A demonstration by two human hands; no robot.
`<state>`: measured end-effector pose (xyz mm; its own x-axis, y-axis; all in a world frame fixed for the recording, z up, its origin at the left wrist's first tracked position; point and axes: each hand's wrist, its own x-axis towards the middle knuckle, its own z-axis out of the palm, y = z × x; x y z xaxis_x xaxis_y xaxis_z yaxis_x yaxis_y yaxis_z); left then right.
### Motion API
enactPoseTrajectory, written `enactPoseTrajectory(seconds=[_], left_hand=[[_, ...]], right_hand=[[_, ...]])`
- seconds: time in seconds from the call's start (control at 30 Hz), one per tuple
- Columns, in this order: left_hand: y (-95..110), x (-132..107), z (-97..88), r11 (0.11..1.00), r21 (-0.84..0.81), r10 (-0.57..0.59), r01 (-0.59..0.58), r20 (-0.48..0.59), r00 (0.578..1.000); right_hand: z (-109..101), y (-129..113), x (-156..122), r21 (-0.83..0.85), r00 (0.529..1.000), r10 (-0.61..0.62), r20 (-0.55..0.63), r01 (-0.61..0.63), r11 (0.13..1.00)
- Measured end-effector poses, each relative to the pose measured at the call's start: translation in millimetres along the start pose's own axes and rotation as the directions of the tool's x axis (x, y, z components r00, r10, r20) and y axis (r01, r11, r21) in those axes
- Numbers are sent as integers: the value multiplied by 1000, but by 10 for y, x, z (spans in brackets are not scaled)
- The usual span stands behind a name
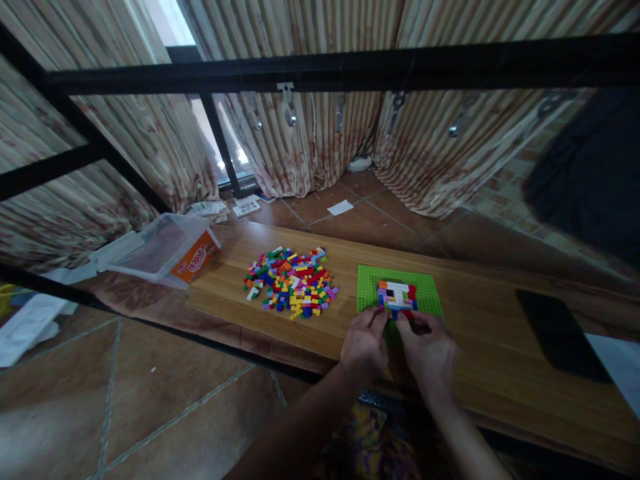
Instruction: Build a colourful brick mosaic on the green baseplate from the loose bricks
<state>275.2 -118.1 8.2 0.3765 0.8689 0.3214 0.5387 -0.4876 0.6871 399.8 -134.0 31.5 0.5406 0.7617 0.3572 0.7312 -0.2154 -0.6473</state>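
A green studded baseplate [367, 283] lies on the wooden board, with a low build of toy bricks [399, 292] in white, red, blue, purple and orange on it. My left hand [365, 343] is at the plate's near left, its fingers curled in at the front edge of the build. From the near right my right hand [431, 350] reaches in, thumb and fingers drawn together by the build's front side. Whatever either hand pinches is too small or covered to make out. Both hands hide the near part of the plate.
Left of the plate, a pile of loose toy bricks [295, 283] is spread on the wooden board [345, 260]. A clear plastic box [165, 250] with an orange label stands at its left end. A dark flat object [560, 333] lies at right. A black metal bar [320, 73] crosses above.
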Motion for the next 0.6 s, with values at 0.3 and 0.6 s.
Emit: enactPoseTrajectory(seconds=[0.3,0.6], left_hand=[[0,-292,-417,995,-97,-10,-12,-222,975],[-935,-451,-1604,872,115,-333,477,-575,747]], right_hand=[[12,-476,-27,246,926,-293,239,234,941],[638,-746,-292,182,761,-411,502,371,910]])
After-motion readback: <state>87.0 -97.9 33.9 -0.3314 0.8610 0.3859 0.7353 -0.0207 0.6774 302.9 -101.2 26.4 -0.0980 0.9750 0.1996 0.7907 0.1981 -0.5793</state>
